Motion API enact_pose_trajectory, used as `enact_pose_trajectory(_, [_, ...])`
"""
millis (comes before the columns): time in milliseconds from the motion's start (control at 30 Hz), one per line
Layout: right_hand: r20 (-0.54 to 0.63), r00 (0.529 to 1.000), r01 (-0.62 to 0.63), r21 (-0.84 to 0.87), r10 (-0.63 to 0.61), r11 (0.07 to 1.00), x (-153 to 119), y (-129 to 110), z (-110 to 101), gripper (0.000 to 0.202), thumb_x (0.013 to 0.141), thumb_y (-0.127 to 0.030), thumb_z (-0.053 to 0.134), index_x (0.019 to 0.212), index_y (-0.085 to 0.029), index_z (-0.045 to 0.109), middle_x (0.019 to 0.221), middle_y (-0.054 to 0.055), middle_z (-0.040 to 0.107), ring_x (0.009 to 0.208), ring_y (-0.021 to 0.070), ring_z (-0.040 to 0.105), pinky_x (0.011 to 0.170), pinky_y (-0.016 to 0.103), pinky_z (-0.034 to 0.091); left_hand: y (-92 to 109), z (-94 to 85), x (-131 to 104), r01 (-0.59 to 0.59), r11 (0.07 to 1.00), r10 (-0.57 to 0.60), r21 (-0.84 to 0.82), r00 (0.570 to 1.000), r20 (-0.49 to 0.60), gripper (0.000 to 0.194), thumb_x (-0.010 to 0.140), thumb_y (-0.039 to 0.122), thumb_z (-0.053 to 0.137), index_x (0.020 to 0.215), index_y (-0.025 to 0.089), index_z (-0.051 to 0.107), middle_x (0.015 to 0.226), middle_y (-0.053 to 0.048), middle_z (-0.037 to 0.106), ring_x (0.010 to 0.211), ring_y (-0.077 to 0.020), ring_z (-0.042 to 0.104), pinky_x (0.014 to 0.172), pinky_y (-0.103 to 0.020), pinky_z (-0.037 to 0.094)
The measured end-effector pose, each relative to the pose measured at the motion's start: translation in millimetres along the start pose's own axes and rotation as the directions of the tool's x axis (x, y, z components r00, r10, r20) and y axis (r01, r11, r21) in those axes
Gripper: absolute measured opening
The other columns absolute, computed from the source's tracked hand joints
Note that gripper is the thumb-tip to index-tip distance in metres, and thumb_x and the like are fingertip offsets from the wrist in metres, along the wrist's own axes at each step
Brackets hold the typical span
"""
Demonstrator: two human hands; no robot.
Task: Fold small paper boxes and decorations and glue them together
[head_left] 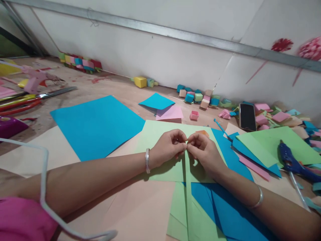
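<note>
There's the narrow green paper strip (188,204), front and centre, stretching from your fingertips straight down to six o'clock over the pale green sheet (163,172). Your left hand (168,144), at nine o'clock, has thumb and fingers pinched on its top end; your right hand (206,151), at four, pinches right there too, the fingertips nearly meeting. Outward now: a broad blue sheet (97,125) between nine and ten, a little pink box (194,115) just past twelve, the phone (247,117) at two, a blue glue gun (292,162) just past three.
</note>
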State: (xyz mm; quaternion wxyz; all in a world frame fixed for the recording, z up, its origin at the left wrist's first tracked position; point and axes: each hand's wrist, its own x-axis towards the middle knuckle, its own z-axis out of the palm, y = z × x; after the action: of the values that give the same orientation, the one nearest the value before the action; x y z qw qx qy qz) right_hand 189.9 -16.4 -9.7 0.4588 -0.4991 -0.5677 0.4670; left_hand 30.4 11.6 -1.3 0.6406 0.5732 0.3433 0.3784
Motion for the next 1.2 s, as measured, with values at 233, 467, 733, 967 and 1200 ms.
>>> enact_pose_trajectory(233, [-0.002, 1.0, -0.027, 0.099, 0.027, 0.995, -4.1, -3.4, 2.6, 0.026, 0.073, -0.018, 0.065, 0.096, -0.022, 0.053, 0.062, -0.008, 0.055, 0.049, 0.009, 0.047, 0.042, 0.02, 0.036, -1.8, -3.2, 1.8, 0.024, 0.995, -0.018, -0.098, 0.998, 0.065, 0.02, 0.065, 0.011, 0.067, 0.079, 0.016, 0.053, 0.066, 0.005, 0.052, 0.049, -0.0042, 0.045, 0.042, -0.016, 0.031])
enact_pose_trajectory(467, [0.011, 0.962, 0.271, -0.148, -0.273, 0.951, -0.3, 3.1, -2.5, 0.006, 0.082, -0.016, 0.058, 0.079, -0.02, 0.059, 0.071, -0.002, 0.056, 0.062, 0.0111, 0.054, 0.055, 0.024, 0.044, -2.3, -2.7, 4.1, 0.042, 0.993, -0.047, -0.113, 0.998, -0.038, 0.02, 0.071, 0.019, 0.069, 0.082, 0.015, 0.053, 0.06, 0.006, 0.05, 0.048, -0.0054, 0.048, 0.042, -0.015, 0.033])
enact_pose_trajectory(733, [0.155, 0.799, 0.573, -0.488, -0.581, 0.658, 1.4, 1.7, -7.8, 0.016, 0.082, -0.008, 0.054, 0.089, -0.021, 0.062, 0.086, 0.003, 0.065, 0.078, 0.0158, 0.058, 0.07, 0.03, 0.048, -2.7, -2.2, 5.0, 0.042, 0.989, -0.054, -0.143, 0.995, -0.083, 0.017, 0.072, 0.019, 0.069, 0.081, 0.013, 0.056, 0.062, 0.003, 0.052, 0.049, -0.0045, 0.048, 0.041, -0.015, 0.034])
enact_pose_trajectory(967, [0.016, 0.925, 0.362, -0.341, -0.38, 0.868, -0.3, 2.3, -4.9, 0.005, 0.083, -0.02, 0.06, 0.081, -0.02, 0.065, 0.083, 0.004, 0.066, 0.075, 0.0171, 0.061, 0.064, 0.029, 0.049, -6.2, -5.5, 6.7, 0.028, 0.982, -0.032, -0.186, 0.999, -0.018, 0.014, 0.068, 0.016, 0.072, 0.075, 0.011, 0.061, 0.064, 0.0, 0.059, 0.053, -0.0068, 0.054, 0.048, -0.018, 0.041])
enact_pose_trajectory(1200, [-0.064, 0.982, 0.171, -0.109, -0.178, 0.979, -0.9, 0.3, -1.0, 0.006, 0.081, -0.025, 0.064, 0.079, -0.019, 0.063, 0.075, 0.002, 0.064, 0.067, 0.0146, 0.059, 0.058, 0.026, 0.046, -7.6, -5.4, 6.2, 0.022, 0.978, -0.029, -0.208, 0.999, -0.032, 0.016, 0.068, 0.017, 0.075, 0.076, 0.011, 0.063, 0.065, -0.002, 0.064, 0.06, -0.0099, 0.06, 0.054, -0.02, 0.045])
